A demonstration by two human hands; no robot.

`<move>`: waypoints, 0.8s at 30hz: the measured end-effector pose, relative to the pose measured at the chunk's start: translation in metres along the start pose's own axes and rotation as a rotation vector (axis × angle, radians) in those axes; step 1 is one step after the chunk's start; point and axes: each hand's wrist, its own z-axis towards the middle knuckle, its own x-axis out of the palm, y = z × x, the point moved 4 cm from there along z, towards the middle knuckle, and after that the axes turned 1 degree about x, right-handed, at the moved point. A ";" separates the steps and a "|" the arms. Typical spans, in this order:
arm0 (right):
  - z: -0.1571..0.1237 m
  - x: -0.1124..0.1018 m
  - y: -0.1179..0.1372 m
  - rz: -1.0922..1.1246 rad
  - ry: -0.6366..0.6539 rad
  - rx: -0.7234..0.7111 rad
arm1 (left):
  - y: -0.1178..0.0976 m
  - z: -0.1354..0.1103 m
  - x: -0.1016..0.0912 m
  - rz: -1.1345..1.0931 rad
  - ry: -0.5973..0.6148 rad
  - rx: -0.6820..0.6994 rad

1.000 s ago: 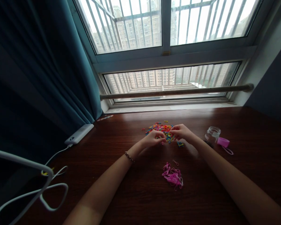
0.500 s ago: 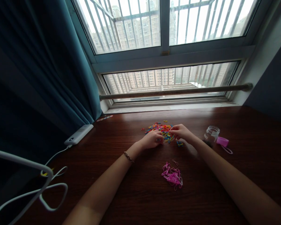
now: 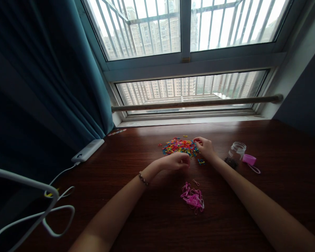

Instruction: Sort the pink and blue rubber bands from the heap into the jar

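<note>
A heap of small multicoloured rubber bands [image 3: 180, 147] lies on the dark wooden table. My left hand [image 3: 176, 161] hovers at its near side, fingers curled together; whatever they hold, if anything, is hidden. At the heap's right edge, my right hand [image 3: 205, 146] has thumb and fingertips pinched close to the bands, and I cannot make out what is between them. Closer to me sits a separate pile of pink rubber bands [image 3: 193, 197], with one pale band [image 3: 196, 182] just above it. A few blue and yellow bands [image 3: 201, 161] lie apart, below my right hand.
To the right stand a clear jar [image 3: 237, 151] with dark contents at its base and a pink lid [image 3: 249, 160] with a loop. On the left are a white power strip [image 3: 88, 152], white cables [image 3: 59, 206] and a blue curtain [image 3: 94, 87]. A barred window is behind.
My left hand has drawn back from the heap, toward me and slightly right. My right hand has shifted right and a little away, to the heap's edge, uncovering more bands.
</note>
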 end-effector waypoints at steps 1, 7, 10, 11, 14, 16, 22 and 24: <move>-0.001 0.003 0.001 -0.064 0.026 -0.053 | -0.007 0.000 0.006 -0.081 0.089 0.004; -0.008 0.024 -0.010 -0.346 0.158 -0.077 | -0.040 -0.002 0.031 -0.204 0.395 0.050; -0.009 0.027 -0.012 -0.356 0.164 -0.070 | -0.040 -0.002 0.036 -0.158 0.428 0.086; -0.008 0.026 -0.012 -0.337 0.150 -0.067 | -0.039 -0.002 0.036 -0.147 0.419 0.089; -0.005 0.020 -0.008 -0.225 0.099 -0.062 | -0.033 -0.001 0.034 -0.113 0.374 0.089; -0.004 0.014 -0.004 -0.114 0.056 -0.059 | -0.030 -0.001 0.032 -0.106 0.364 0.073; -0.004 0.002 -0.006 0.204 -0.039 0.145 | -0.030 -0.003 0.028 -0.228 0.409 0.009; -0.004 0.003 -0.009 0.286 -0.059 0.188 | -0.029 -0.003 0.025 -0.244 0.407 0.004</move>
